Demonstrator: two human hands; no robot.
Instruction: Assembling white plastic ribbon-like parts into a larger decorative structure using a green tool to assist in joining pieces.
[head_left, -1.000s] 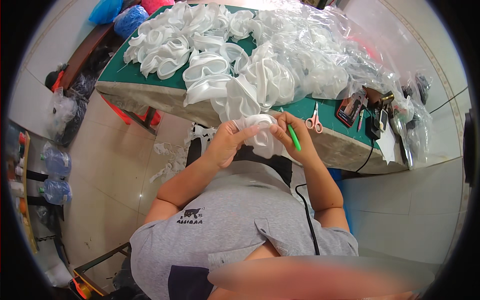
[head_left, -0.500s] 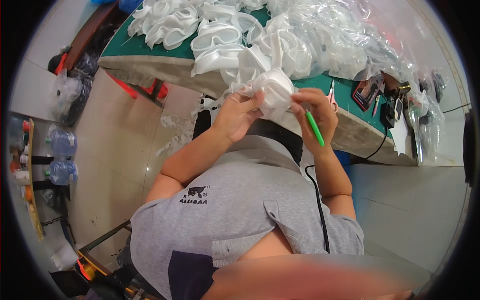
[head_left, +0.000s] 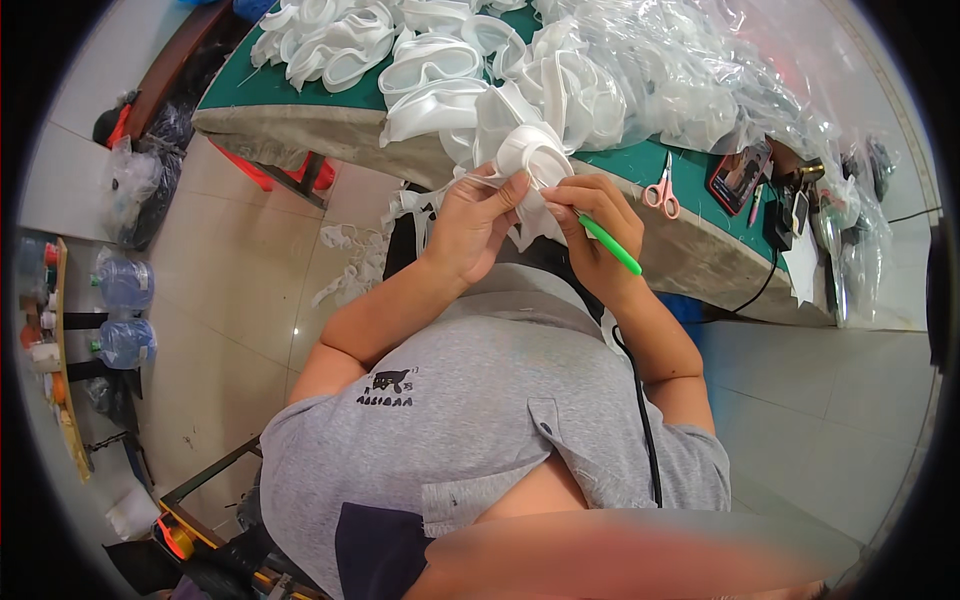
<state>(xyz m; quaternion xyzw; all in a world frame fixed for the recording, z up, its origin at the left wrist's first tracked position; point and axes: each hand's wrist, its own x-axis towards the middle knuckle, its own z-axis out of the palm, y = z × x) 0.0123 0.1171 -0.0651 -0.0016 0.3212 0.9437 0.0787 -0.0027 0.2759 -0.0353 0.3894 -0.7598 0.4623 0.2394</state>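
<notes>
My left hand [head_left: 472, 226] is closed on the edge of a white moulded piece [head_left: 530, 150] with a raised, curved rim, its thumb pressing on the front. The piece is held up at the table's front edge. In my right hand [head_left: 602, 228] is a slim tool with a bright green handle [head_left: 612, 246], gripped like a pen. Its tip meets the white piece near my left thumb, and the fingers hide what kind of tip it is. Similar white rimmed pieces [head_left: 432, 68] lie heaped on the table just beyond my hands.
On the green-topped table [head_left: 625, 168], scissors with pink handles [head_left: 662, 195] lie right of my hands, beside a phone [head_left: 740, 178]. Clear plastic bags [head_left: 690, 75] cover the right back. White scraps [head_left: 352, 262] lie on the floor, and a black cable [head_left: 640, 400] runs beside my right arm.
My right hand has moved left and inward, bringing the green-handled tool against the white piece. The piece has turned and tilted, showing its curved rim. The scissors are now fully uncovered.
</notes>
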